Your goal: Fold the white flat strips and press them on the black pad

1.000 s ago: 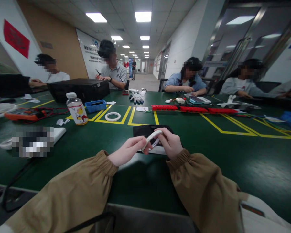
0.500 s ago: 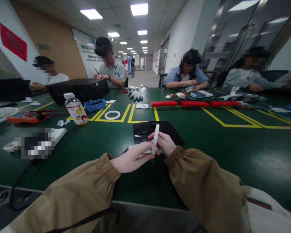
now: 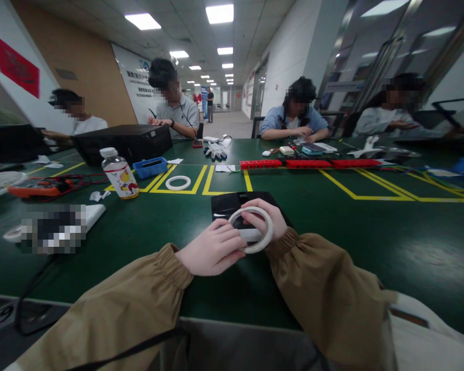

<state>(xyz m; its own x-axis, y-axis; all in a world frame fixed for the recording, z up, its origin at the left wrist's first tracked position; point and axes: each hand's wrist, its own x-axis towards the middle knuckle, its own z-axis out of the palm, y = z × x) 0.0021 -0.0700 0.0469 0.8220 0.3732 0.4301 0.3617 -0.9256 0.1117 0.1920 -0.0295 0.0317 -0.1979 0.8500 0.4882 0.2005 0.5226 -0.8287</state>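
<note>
Head view: your right hand (image 3: 269,219) closes round the upper rim of the white tape roll (image 3: 269,233), probably steadying it above the black object (image 3: 221,202); your left hand (image 3: 213,248) curls at its left edge, grip hidden, so I can't tell its hold.

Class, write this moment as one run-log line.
left hand: holds white ring | right hand: holds same ring | second white ring: flat on table
</note>
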